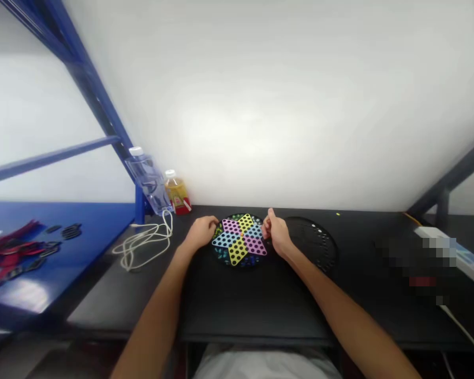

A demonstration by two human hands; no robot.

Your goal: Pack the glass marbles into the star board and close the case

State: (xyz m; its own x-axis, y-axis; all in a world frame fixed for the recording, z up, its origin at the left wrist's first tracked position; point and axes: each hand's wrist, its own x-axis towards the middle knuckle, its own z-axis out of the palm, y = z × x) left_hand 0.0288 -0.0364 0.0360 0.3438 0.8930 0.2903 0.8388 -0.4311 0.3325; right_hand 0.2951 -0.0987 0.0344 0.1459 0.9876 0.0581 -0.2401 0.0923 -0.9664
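- Left hand (199,233), palm down, at the near-left edge of the Chinese checkers board (240,239), with fingertips (216,222) at the rim; contact or grip impossible to tell at this distance.
- Right hand (277,235) at the board's right edge, thumb (270,214) raised, fingers curled in against the rim; anything pinched there hidden from view.
- Hands apart, one on each side of the board, neither clamped on it as far as visible.
- Board flat on the black desk (256,310), straight ahead of the torso and between both hands, its star of pink, yellow and blue perforated points dotted with black holes, small coloured marbles packed around the edge.
- Just right of the right hand, a second round black board (314,245), flat, with a few pale marbles near its top.
- Behind and left of the board, a coiled white cable (146,243) on the desk, then a clear plastic water bottle (147,180) and a bottle of yellow drink (176,192), both near the back edge.
- Further left, a blue shelf (59,221) holding red strips and black pieces (19,252).
- Far right, a white power strip (438,243) beside a blurred patch (414,260), with a white wire (464,331) running off the lower edge.
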